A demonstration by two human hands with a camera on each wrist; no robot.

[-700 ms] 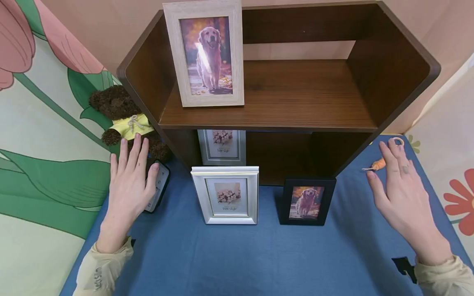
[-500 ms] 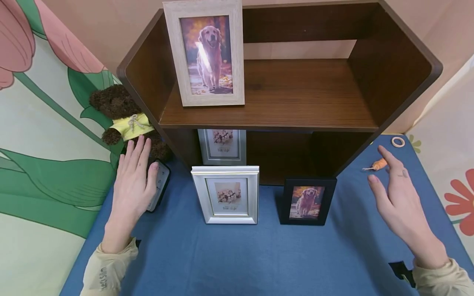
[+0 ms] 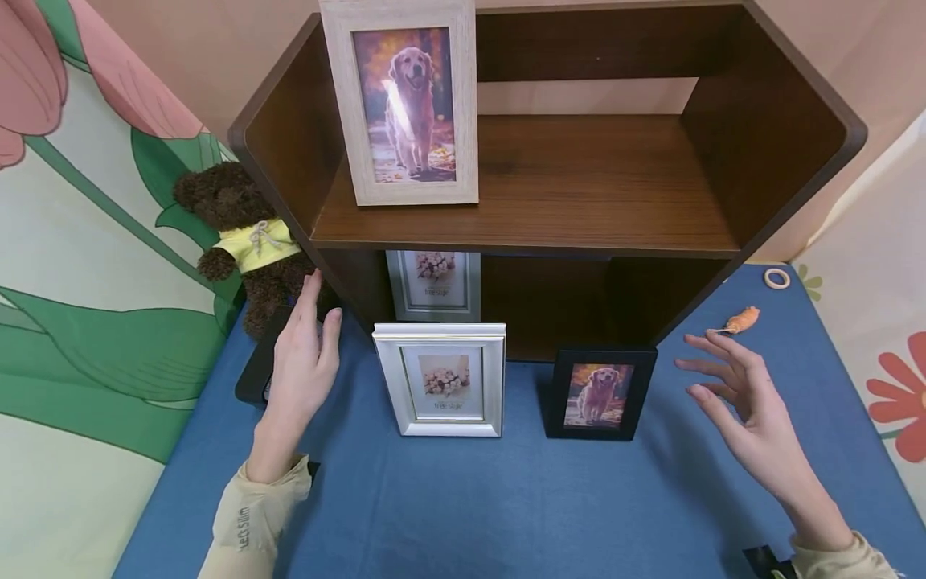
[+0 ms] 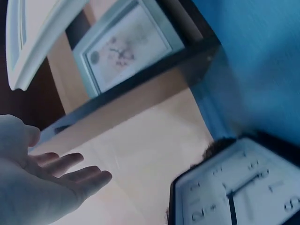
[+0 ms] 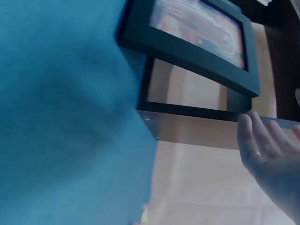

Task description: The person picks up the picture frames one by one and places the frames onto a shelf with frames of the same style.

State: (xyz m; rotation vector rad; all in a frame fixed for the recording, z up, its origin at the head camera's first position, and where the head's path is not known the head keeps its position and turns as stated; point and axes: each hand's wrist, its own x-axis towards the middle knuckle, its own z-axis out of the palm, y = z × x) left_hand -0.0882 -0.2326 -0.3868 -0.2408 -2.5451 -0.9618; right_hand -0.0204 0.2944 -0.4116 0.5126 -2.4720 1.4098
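My left hand [image 3: 300,366] hovers with extended fingers beside the shelf's left side, holding nothing. It overlaps a black-rimmed clock [image 4: 234,187], whose numbered face shows in the left wrist view. On the right, my right hand [image 3: 752,410] hangs over the cloth with its fingers loosely bent and nothing in them. Nearest to it stands a black picture frame [image 3: 557,402] with a dog photo. A silver picture frame [image 3: 394,386] with a flower print stands left of that one. Just beyond my right fingertips lies a small orange object [image 3: 743,320] with a thin string.
A dark brown shelf [image 3: 608,185] stands at the back. Its upper level holds a whitewashed picture frame [image 3: 340,104], its lower level a grey-blue frame [image 3: 401,297]. A brown teddy bear [image 3: 253,249] leans at the left. A pale ring [image 3: 777,278] lies on the blue cloth [image 3: 506,507].
My left hand has moved right and turned edgewise, off the clock's right side. My right hand has drawn back and left, its fingers bending more, uncovering the ring and the orange object.
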